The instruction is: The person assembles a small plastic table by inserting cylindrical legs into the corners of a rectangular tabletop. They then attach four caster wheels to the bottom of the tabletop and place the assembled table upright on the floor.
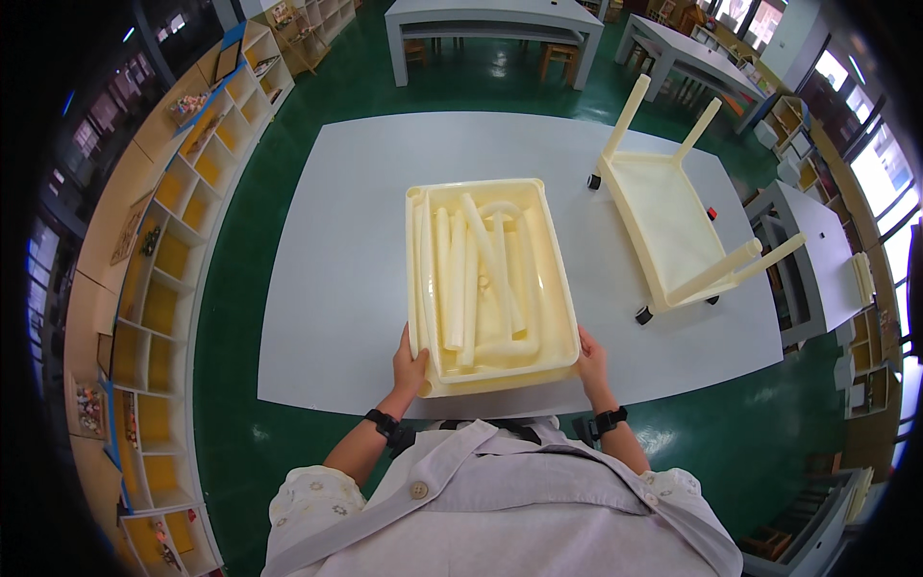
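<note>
In front of me a cream plastic tray (559,308) is at the near middle of the pale table. Several cream tubes (456,279) lie inside it, along with a bent U-shaped tube (530,274). My left hand (411,363) grips the tray's near left corner, thumb on the rim. On the near right edge, my right hand (591,361) holds the other side, its fingers partly hidden behind the tray. To the right stands a cream cart base (663,216) on black casters, with a post upright at each corner.
The pale grey table (336,260) spans the middle. A small red object (711,213) sits beside the cart base. Low shelving (173,240) with yellow-backed cubbies runs along the left. More tables (495,14) stand beyond and at the right (817,240), on a green floor (236,337).
</note>
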`<act>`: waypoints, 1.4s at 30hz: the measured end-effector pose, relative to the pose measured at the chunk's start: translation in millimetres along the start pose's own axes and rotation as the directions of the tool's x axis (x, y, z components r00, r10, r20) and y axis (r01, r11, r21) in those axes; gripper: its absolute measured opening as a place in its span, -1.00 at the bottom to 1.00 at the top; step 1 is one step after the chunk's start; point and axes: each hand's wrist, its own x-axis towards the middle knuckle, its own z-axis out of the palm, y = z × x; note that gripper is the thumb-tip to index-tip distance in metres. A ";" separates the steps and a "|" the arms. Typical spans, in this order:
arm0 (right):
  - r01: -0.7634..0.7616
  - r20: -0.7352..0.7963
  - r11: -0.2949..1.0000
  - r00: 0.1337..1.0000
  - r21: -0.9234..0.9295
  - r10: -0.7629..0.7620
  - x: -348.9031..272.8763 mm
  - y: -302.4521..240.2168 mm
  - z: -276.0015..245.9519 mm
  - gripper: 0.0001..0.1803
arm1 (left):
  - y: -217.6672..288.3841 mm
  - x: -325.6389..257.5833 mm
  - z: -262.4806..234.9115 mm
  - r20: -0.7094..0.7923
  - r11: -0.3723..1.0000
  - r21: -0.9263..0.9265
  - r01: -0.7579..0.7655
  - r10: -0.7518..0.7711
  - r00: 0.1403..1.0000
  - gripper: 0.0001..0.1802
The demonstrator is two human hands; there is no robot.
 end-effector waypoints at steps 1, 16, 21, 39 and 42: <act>-0.007 -0.009 1.000 1.000 -0.005 0.007 -0.4 4.9 -1.5 -0.43 | 0.4 -1.6 0.5 -0.010 1.000 0.018 -0.001 0.001 1.000 -0.30; -0.099 0.015 0.981 0.995 0.168 0.097 6.4 9.9 -3.2 -0.48 | 31.0 1.1 13.7 -0.055 0.951 0.305 0.054 -0.039 0.998 -0.44; -0.215 0.099 0.943 0.976 0.254 0.195 9.9 20.0 -13.9 -0.48 | 14.5 4.0 15.1 -0.115 0.960 0.278 0.046 -0.014 0.993 -0.45; 0.046 0.168 0.940 0.986 -0.337 0.012 -1.0 15.4 -24.1 -0.52 | -1.1 3.3 -1.6 -0.174 0.955 0.191 0.225 -0.192 0.966 -0.58; 0.130 0.040 0.902 0.991 -0.412 -0.124 -9.4 -13.2 -46.4 -0.66 | -25.8 -2.6 -16.4 -0.284 0.977 0.209 -0.030 0.090 0.955 -0.58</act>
